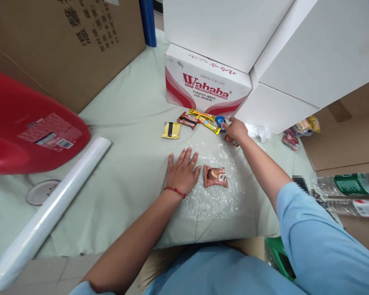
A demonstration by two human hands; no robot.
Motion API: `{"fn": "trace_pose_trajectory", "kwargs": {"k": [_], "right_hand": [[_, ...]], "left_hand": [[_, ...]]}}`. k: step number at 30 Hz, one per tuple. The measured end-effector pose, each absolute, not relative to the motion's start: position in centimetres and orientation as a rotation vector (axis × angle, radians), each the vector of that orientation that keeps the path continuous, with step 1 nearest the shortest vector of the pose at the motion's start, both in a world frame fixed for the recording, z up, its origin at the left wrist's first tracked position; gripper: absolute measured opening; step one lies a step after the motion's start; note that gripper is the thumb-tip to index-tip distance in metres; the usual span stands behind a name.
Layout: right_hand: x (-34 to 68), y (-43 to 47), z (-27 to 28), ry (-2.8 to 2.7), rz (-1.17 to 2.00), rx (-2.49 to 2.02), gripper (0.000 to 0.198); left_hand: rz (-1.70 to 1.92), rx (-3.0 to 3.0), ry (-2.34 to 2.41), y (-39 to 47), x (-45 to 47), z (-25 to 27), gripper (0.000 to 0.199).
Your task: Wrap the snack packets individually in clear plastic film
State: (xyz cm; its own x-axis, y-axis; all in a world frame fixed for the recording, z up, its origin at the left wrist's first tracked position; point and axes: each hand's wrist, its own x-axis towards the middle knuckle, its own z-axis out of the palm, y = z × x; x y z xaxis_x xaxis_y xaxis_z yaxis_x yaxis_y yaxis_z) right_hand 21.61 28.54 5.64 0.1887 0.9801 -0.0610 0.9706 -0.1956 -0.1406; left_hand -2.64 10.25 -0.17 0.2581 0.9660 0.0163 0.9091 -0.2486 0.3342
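My left hand (182,172) lies flat with spread fingers on the left edge of a sheet of clear plastic film (199,205). Just right of it, a brown-pink wrapped snack (215,176) rests on the film. Farther off, my right hand (236,130) reaches over a small blue packet (220,123), fingertips at its right side and apart. Whether they touch it I cannot tell. Partly under that hand sits a dark brown packet (231,140). To the left lie two yellow stick packets (208,124), a brown-red packet (187,120) and a yellow packet with a black band (171,130).
A Wahaha water carton (203,86) stands behind the snacks, against white boxes (289,102). At left are a long film roll (49,213), a red jug (33,127) and a cardboard box (64,49). Plastic bottles (350,185) and more snack packets (304,127) are at right.
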Motion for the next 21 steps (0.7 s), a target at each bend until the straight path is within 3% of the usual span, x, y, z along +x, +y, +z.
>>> {"fn": "trace_pose_trajectory", "kwargs": {"k": [5, 10, 15, 21], "right_hand": [[19.2, 30.4, 4.5, -1.927, 0.149, -2.357, 0.049], [21.6, 25.4, 8.1, -2.029, 0.037, -2.018, 0.049], [22.7, 15.2, 11.4, -2.377, 0.533, -1.518, 0.047], [21.5, 9.1, 8.7, -2.599, 0.778, -1.401, 0.049]], "left_hand": [[0.317, 2.293, 1.738, 10.2, -2.7, -0.5, 0.061], [0.351, 2.277, 1.727, 10.2, -2.7, -0.7, 0.061], [0.349, 2.249, 1.717, 10.3, -2.7, -0.3, 0.059], [0.342, 2.272, 1.735, 10.2, -2.6, -0.2, 0.06]]}}
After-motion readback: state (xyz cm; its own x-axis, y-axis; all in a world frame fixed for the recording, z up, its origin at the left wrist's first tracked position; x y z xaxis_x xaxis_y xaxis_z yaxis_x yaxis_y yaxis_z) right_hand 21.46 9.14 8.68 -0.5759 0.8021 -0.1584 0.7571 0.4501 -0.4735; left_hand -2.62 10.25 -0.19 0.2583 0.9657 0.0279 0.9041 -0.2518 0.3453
